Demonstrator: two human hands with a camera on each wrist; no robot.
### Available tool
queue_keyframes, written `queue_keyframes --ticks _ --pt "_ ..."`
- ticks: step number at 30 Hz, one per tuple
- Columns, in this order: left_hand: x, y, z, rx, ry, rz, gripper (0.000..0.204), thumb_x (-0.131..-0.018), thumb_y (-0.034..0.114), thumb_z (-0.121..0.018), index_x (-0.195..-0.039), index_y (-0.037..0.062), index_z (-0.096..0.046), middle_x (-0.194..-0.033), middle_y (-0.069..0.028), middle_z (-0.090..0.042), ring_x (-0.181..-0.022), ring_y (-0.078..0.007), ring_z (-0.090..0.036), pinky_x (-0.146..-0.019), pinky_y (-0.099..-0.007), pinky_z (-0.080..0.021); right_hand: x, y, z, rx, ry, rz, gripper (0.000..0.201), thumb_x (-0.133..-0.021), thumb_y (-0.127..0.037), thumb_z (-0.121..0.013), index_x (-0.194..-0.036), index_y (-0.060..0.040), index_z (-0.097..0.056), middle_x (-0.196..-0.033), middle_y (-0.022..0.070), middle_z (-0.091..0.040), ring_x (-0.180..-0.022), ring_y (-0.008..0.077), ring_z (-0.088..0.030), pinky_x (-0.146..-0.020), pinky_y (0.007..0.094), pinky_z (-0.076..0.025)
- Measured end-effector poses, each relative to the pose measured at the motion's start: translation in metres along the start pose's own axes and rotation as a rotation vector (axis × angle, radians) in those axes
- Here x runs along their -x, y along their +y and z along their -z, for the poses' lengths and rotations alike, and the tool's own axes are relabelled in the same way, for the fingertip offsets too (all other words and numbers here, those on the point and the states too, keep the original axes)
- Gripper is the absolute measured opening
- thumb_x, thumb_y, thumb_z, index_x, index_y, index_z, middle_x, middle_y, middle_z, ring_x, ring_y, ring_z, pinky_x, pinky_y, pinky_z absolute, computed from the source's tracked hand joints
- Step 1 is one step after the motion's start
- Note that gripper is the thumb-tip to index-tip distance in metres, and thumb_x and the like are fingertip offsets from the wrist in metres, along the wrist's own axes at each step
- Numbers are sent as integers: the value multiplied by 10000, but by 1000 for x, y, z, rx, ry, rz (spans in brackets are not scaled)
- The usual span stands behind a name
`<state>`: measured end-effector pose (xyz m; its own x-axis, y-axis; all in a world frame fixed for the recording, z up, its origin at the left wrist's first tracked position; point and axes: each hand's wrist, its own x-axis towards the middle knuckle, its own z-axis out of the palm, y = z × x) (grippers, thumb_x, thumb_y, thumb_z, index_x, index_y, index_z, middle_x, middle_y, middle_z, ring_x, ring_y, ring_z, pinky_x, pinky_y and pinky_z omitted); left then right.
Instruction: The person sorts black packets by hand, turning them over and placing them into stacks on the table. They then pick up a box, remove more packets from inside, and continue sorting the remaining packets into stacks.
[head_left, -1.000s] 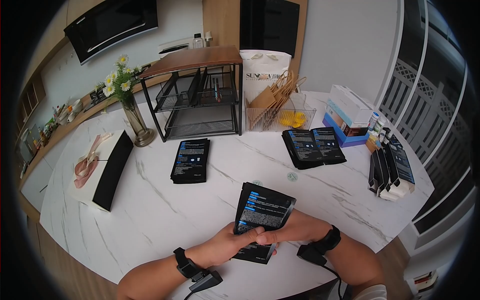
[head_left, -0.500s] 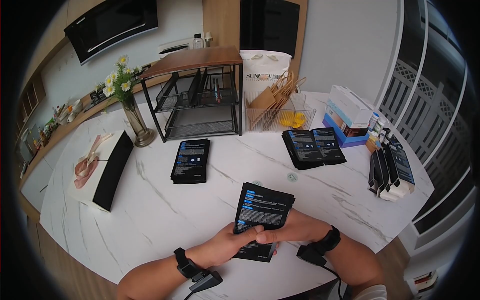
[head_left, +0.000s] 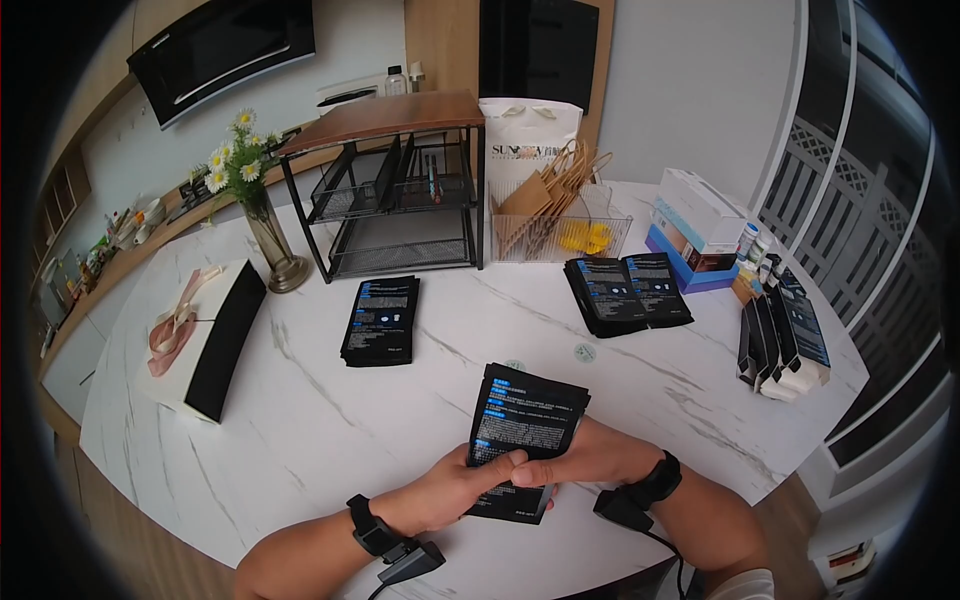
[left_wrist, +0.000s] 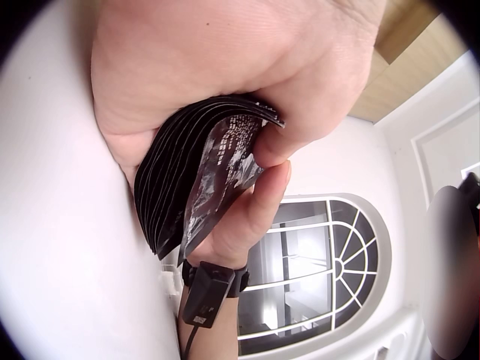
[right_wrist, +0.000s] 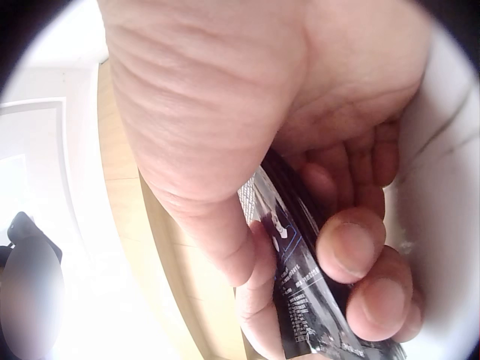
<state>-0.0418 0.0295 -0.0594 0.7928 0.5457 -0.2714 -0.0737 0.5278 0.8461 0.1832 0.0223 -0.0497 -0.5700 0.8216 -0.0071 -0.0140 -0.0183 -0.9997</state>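
Observation:
A thick stack of black printed pouches (head_left: 528, 410) is held upright between both hands, close over the front of the table. My left hand (head_left: 445, 492) grips its lower left side, thumb across the front. From the right, my right hand (head_left: 590, 458) grips it, its thumb meeting the left thumb. In the left wrist view the pouches (left_wrist: 176, 169) fan out in layers and bend under the left palm. The right wrist view has the right fingers (right_wrist: 352, 247) curled along the edge of the pouches (right_wrist: 300, 285).
On the marble-patterned table (head_left: 300, 450) lie a left pile of black pouches (head_left: 382, 322) and a right pile (head_left: 628, 295). Open black boxes (head_left: 783, 340) stand at right. A ribboned box (head_left: 200, 340), flower vase (head_left: 270, 240), mesh-drawer rack (head_left: 400, 250) and clear bin (head_left: 560, 240) stand around.
The top right corner of the held stack has drawn in slightly to the left, and its edges look more even. Both hands keep nearly the same place and grip.

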Motion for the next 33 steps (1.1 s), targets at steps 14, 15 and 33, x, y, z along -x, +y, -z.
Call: queue_keyframes --ticks 14,15,33 --pt "-1 0 0 3 22 12 472 -1071 300 -567 -1426 7 -462 -1259 -155 -645 -1110 -240 -682 -963 -373 -579 0 -2 0 -2 -6 15 533 -862 -348 -860 -1253 -64 -636 -1029 29 -690 -907 120 -648 -718 252 -553" --pt "-1 -1 0 4 22 12 472 -1071 300 -567 -1426 7 -462 -1259 -155 -645 -1110 -240 -682 -963 -373 -579 0 -3 -1 -2 -6 15 533 -862 -348 -860 -1253 -64 -636 -1029 29 -690 -907 120 -648 -718 252 -553" --pt "-1 4 1 54 -83 16 490 -1003 183 -541 -1430 -42 -458 -1270 -196 -645 -1121 -263 -683 -1002 -382 -559 1 -7 -4 -17 3 49 534 -862 -317 -863 -1268 -54 -637 -1085 41 -689 -959 121 -645 -758 257 -556"
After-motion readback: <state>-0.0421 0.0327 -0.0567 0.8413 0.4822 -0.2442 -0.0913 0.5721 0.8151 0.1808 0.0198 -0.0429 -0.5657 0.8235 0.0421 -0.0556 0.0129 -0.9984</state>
